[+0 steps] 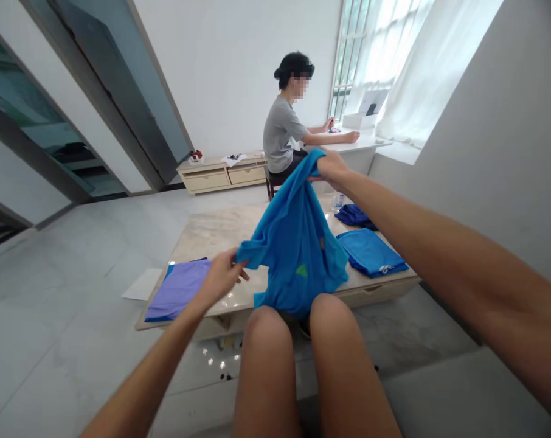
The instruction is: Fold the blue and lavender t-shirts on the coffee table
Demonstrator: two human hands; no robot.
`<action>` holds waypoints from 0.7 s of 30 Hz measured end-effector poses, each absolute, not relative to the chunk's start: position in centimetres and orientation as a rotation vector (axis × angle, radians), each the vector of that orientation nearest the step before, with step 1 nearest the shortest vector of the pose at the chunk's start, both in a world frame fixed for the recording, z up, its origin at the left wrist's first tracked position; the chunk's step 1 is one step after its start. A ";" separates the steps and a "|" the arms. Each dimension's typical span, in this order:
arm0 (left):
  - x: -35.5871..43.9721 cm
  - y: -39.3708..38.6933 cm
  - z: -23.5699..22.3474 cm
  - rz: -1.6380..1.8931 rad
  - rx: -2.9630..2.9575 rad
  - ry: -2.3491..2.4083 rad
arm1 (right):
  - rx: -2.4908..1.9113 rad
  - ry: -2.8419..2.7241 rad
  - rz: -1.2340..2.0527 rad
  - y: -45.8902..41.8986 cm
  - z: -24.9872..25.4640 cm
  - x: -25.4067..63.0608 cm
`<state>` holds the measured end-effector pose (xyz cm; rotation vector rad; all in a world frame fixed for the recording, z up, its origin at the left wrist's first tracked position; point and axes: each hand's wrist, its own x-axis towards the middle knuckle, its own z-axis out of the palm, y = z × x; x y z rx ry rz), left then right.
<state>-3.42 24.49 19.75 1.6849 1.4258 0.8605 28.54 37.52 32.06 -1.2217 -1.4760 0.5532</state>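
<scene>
A bright blue T-shirt (294, 255) hangs unfolded in front of me, over the marble-topped low table (216, 237). My right hand (332, 169) is raised and pinches the shirt's upper edge near a shoulder. My left hand (221, 278) holds the end of a sleeve lower down. A small green logo (301, 271) shows on the fabric. A folded lilac garment (177, 291) lies on the table under my left hand. To the right lie a folded blue garment (369, 252) and a crumpled navy garment (355, 216).
My knees (294, 328) are just in front of the table's near edge. A clear cup (338, 202) stands at its far end, and a white sheet (142, 284) lies on the floor. Beyond, a seated person (282, 125) works at a white desk (348, 144) beside a low drawer unit (221, 176).
</scene>
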 end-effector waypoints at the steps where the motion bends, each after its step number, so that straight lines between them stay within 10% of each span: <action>1: -2.4 23.2 17.4 0.837 1.653 1.361 | -1.145 -1.458 0.669 38.1 32.7 26.3; 8: -1.8 19.6 9.1 0.763 1.353 1.356 | -0.312 -1.971 1.132 38.9 31.0 17.4; 21: -8.0 25.5 -1.8 0.597 1.692 1.671 | -1.873 -2.114 0.219 34.9 -7.1 29.3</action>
